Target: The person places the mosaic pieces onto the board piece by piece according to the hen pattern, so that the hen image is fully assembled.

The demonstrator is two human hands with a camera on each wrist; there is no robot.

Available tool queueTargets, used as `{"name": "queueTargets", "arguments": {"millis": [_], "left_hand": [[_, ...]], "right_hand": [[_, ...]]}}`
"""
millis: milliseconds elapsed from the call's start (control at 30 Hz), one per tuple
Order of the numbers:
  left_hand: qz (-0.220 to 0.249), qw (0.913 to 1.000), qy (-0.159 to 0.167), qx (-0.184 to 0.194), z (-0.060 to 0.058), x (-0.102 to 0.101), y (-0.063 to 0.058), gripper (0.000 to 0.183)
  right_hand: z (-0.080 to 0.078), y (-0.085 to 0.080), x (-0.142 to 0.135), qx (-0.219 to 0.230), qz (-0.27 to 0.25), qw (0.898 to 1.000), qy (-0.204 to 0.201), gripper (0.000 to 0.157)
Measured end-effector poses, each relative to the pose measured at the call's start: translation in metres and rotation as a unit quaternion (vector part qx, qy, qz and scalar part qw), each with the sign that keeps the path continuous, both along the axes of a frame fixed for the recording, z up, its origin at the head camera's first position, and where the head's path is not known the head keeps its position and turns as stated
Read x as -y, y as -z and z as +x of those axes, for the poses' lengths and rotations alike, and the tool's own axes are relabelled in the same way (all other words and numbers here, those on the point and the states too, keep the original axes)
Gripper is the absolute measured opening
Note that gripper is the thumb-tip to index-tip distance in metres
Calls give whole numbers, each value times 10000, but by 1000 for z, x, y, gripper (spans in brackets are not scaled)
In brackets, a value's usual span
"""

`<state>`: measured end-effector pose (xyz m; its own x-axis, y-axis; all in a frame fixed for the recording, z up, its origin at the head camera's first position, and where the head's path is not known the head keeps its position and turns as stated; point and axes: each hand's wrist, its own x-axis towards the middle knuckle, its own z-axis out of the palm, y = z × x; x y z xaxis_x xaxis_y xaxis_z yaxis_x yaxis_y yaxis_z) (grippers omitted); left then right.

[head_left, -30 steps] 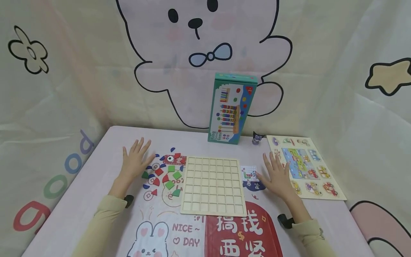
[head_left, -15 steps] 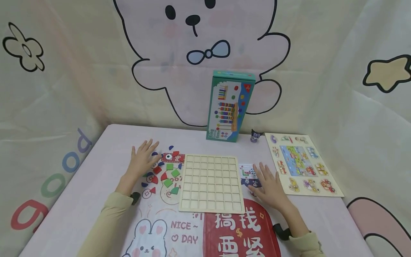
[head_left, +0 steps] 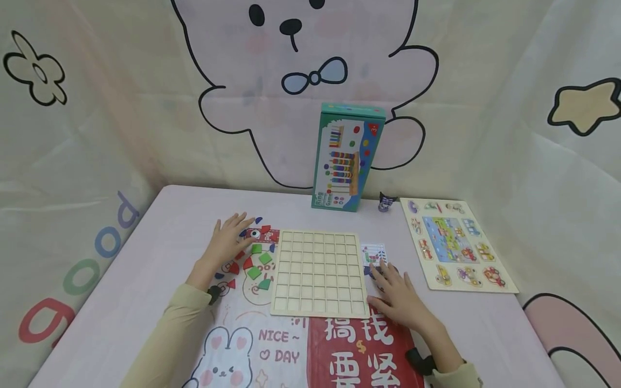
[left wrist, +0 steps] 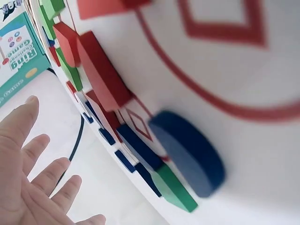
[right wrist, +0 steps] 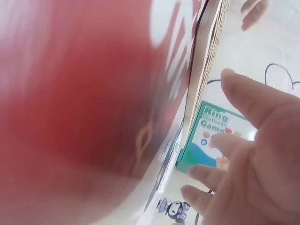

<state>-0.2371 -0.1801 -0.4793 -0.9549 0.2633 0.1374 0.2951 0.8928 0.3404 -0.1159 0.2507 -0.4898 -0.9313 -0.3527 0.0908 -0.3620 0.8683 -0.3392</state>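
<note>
My left hand [head_left: 224, 245] is held over the left part of a scatter of small flat shape pieces, its fingers extended and nothing in its grasp. Among them are a green square [head_left: 265, 258], a red piece [head_left: 248, 263] and a dark blue rounded piece [left wrist: 190, 154]; the hand hides some of the others. To the right of the pieces lies a pale wooden grid board [head_left: 320, 275] with bare square cells. Beside that board's lower right edge is my right hand [head_left: 400, 296], fingers spread and holding nothing. Whether its thumb touches the edge, I cannot tell.
At the back stands a green game box [head_left: 346, 161], with a small dark figurine [head_left: 385, 202] to its right. A picture puzzle board [head_left: 456, 248] lies at the right of the table. Printed rabbit and red-lettered designs cover the front of the tablecloth [head_left: 116, 280].
My left hand has moved right, from beside the loose pieces to over them. My right hand has come left and nearer to me, toward the grid board's edge. The head view has shifted slightly.
</note>
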Motion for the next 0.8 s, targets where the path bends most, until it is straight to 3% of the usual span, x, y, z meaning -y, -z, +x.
{"name": "queueTargets", "arguments": {"millis": [433, 800], "left_hand": [[61, 9997, 233, 110, -5, -18, 0, 54], [10, 9990, 423, 166, -12, -28, 0, 47]], "right_hand": [[15, -5, 10, 626, -265, 9973, -295, 74], [5, -8, 8, 731, -7, 9970, -254, 73]]}}
